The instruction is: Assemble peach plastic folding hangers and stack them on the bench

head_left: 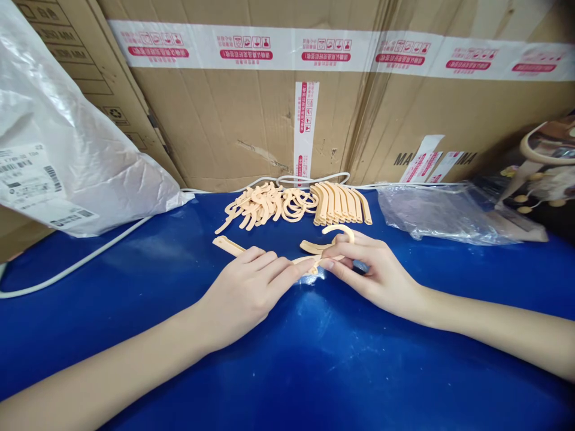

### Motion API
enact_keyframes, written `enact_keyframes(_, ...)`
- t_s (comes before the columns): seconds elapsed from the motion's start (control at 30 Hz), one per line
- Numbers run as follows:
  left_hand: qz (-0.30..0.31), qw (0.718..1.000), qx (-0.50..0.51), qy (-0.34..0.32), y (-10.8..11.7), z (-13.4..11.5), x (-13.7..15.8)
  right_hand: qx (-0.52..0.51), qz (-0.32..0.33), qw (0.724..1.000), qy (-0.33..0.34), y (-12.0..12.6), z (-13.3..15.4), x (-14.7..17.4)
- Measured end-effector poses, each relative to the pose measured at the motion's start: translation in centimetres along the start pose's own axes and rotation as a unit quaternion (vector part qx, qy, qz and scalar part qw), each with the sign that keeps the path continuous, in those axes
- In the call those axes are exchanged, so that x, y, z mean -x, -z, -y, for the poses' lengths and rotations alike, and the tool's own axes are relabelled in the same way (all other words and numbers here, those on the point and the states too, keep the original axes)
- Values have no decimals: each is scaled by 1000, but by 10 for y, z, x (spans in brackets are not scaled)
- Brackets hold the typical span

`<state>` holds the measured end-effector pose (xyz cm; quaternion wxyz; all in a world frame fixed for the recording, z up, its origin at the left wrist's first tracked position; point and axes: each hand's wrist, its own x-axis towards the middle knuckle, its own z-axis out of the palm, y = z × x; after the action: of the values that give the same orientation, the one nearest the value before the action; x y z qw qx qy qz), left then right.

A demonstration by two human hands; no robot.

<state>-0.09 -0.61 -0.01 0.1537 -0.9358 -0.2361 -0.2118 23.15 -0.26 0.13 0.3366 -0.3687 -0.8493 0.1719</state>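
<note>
My left hand (256, 287) is closed round a long beige curved strip (228, 244), whose far end sticks out to the left past my knuckles. In my right hand (372, 266), a beige hook-shaped piece (339, 229) is pinched, its curl rising above the fingers. The two hands meet at the fingertips, where the strip and the hook piece come together; the fingers partly hide the joint. Another beige curved part (314, 246) shows just behind the right fingertips. Beyond the hands lie a loose pile of small curved pieces (256, 206), several rings (294, 206) and a row of curved strips (341, 203).
Cardboard boxes (233, 120) with printed tape stand behind the blue table (287, 371). A white plastic parcel (76, 149) leans at left, beside a white cable (76, 269). At right are a clear plastic bag (426, 212) and a decoration with a wooden hoop (545, 157).
</note>
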Motion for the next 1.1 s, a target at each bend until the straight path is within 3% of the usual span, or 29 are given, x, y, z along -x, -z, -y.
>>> enact_keyframes(0.47, -8, 1000, 18, 4, 0, -1, 0, 12, 29, 998, 50, 1, 1, -1)
enact_keyframes(0.63, 0, 1000, 5, 10, -1, 0, 0, 9, 29, 999, 34, 1, 1, 0)
enact_keyframes(0.93, -53, 999, -9, -1, 2, -3, -5, 33, 30, 996, 78, -1, 2, 0)
enact_keyframes(1.1, -41, 997, 34, 51, 3, -6, -5, 51, 33, 993, 105, -2, 1, 1)
